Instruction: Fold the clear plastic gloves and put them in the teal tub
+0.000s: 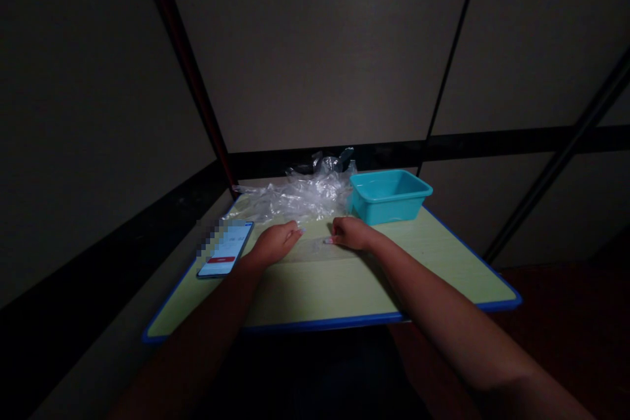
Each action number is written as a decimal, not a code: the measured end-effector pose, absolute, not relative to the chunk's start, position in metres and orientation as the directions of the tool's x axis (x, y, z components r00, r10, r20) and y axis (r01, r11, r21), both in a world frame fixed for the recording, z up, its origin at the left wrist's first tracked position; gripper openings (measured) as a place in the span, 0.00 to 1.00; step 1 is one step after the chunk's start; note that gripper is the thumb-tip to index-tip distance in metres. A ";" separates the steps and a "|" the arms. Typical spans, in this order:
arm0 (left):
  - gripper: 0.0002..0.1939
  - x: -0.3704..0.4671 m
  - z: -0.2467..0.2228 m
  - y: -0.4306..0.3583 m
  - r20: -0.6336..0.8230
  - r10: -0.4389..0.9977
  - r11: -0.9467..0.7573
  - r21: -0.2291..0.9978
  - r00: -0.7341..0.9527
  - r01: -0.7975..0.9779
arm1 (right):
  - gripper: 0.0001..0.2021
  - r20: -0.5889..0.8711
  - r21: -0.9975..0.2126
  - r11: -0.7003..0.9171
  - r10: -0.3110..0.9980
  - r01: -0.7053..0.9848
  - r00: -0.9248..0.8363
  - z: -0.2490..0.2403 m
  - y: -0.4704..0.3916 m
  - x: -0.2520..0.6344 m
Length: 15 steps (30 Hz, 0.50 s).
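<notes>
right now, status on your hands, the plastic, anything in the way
Left hand, right hand at either side of flat plastic film, grip unclear. Crumpled plastic heap behind. Turquoise basin beyond right hand, smartphone beside left; neither between hands.

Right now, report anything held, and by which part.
A clear plastic piece lies between left hand and right hand, both apparently near its far edge; whether either pinches it cannot be told.

dim | faint glow high on wall (319,46) | dark corners | phone (228,248) partly pixelated
</notes>
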<state>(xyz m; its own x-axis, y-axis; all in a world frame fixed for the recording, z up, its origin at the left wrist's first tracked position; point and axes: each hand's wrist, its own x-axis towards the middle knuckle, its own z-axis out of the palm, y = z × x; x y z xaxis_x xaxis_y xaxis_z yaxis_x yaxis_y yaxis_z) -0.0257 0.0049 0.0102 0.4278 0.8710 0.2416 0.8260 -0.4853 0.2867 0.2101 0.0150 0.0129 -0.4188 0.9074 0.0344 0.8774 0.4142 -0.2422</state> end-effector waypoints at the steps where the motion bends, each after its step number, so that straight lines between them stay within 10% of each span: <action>1: 0.16 -0.025 0.009 0.005 0.240 0.867 -0.493 0.297 0.436 0.817 | 0.14 0.028 -0.230 0.403 0.913 0.886 -0.408 0.014 0.015 0.211; 15: 0.18 -0.024 0.001 0.012 0.213 0.860 -0.511 0.380 0.465 0.771 | 0.26 -0.201 -0.194 0.179 0.955 0.965 -0.218 0.038 0.013 0.234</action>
